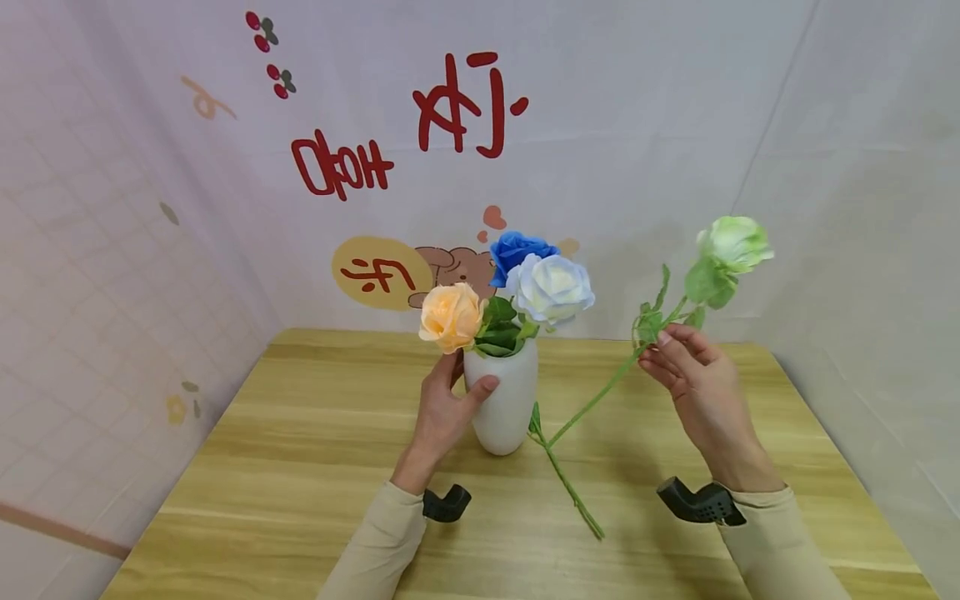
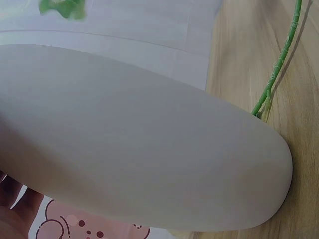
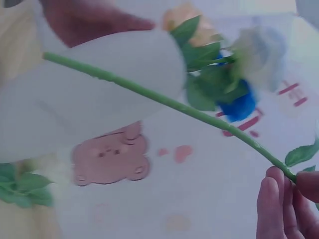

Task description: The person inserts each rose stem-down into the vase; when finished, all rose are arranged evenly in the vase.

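Observation:
My left hand point(image 1: 444, 414) grips the upper side of a white vase point(image 1: 508, 408), thumb across its front. The vase stands tilted on the table and holds a peach rose point(image 1: 452, 317), a dark blue rose point(image 1: 517, 250) and a pale blue-white rose point(image 1: 551, 288). To the right, my right hand point(image 1: 701, 392) pinches the stem of a light green rose point(image 1: 735, 246) just below its leaves. Its bare stem point(image 3: 149, 93) slants down toward the vase, passing in front of it in the right wrist view. The left fingers behind the vase are partly hidden.
Another green stem point(image 1: 573, 492) with leaves point(image 3: 25, 189) lies on the wooden table point(image 1: 300, 467) right of the vase, partly hidden behind it in the left wrist view. A printed white cloth point(image 1: 637, 125) hangs behind and along both sides.

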### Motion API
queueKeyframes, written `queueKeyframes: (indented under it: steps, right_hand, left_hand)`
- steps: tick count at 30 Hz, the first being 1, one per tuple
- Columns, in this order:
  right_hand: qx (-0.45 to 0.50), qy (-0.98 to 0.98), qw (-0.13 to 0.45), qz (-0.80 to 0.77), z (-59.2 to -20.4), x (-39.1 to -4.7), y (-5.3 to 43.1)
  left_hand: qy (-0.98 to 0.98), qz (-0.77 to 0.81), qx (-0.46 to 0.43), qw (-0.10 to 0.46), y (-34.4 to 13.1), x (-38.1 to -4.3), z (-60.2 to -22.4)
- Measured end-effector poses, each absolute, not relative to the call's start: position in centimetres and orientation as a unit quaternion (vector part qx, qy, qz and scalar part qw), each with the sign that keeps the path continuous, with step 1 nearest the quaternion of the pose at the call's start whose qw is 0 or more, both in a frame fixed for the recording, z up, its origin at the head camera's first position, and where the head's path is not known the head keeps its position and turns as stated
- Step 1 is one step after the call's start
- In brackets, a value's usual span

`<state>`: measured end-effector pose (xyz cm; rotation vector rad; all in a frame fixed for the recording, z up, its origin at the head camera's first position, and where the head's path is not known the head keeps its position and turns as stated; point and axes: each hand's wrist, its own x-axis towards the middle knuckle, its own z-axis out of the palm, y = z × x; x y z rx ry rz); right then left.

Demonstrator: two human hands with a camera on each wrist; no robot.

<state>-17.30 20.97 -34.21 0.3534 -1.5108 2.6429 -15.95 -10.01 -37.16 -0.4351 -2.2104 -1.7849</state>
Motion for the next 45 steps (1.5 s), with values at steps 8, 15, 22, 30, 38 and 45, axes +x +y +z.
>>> queueKeyframes:
  steps: [8, 15, 22, 30, 38, 45]
  right_hand:
    - [0.143, -0.351, 0.167, 0.910, -29.7, -15.6, 20.4]
    - [0.147, -0.284, 0.230, 0.919, -27.8, -15.1, 18.9]
    - [0.143, -0.284, 0.254, 0.914, -27.2, -15.1, 17.2]
    - [0.163, -0.324, 0.258, 0.896, -27.3, -15.3, 15.9]
    - [0.168, -0.384, 0.277, 0.864, -27.3, -15.2, 14.6]
    - [0.171, -0.463, 0.278, 0.824, -27.8, -15.1, 13.2]
  left_hand:
    - [-0.759, -0.617, -0.156, 0.139, -10.2, -15.8, -37.2]
    - [-0.757, -0.619, -0.157, 0.139, -10.2, -15.8, -37.2]
    - [-0.762, -0.617, -0.148, 0.128, -10.2, -15.8, -37.2]
    - [-0.760, -0.619, -0.155, 0.126, -10.2, -15.7, -37.1]
    - [-0.760, -0.619, -0.154, 0.124, -10.4, -15.6, -37.2]
    - [-0.761, -0.618, -0.153, 0.126, -10.5, -15.6, -37.2]
